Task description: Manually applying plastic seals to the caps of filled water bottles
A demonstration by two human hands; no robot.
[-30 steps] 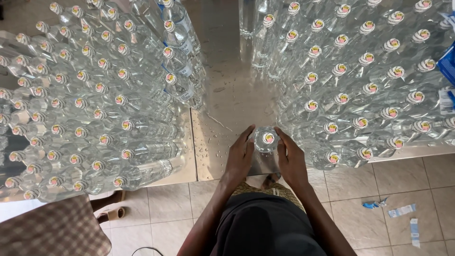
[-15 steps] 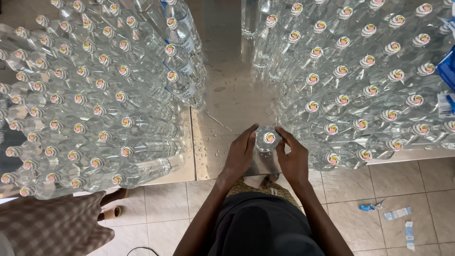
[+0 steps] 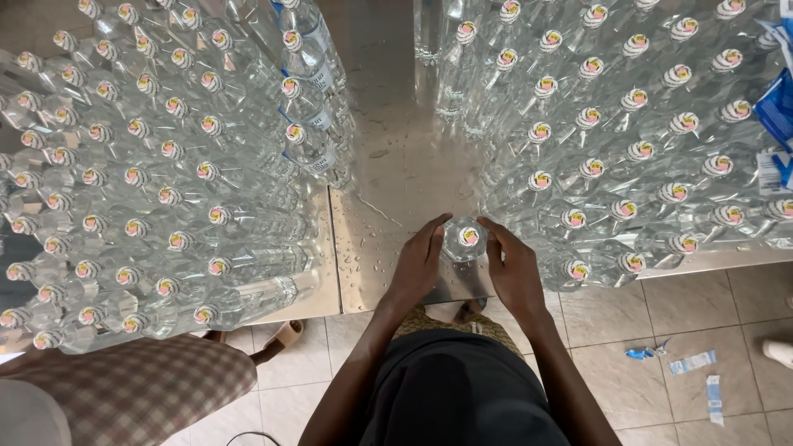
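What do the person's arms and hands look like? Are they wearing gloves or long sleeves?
No gloves and no long sleeves. The left hand and the right hand are bare, with no rings, watch or bracelet that I can see. Both forearms are bare too, right down to the bottom of the picture. Between them is a dark top, and a bit of patterned cloth shows above it.

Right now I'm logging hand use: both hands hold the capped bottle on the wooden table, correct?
Not quite. In the head view the left hand and right hand do hold the capped bottle, but the table is shiny metal, not wood.
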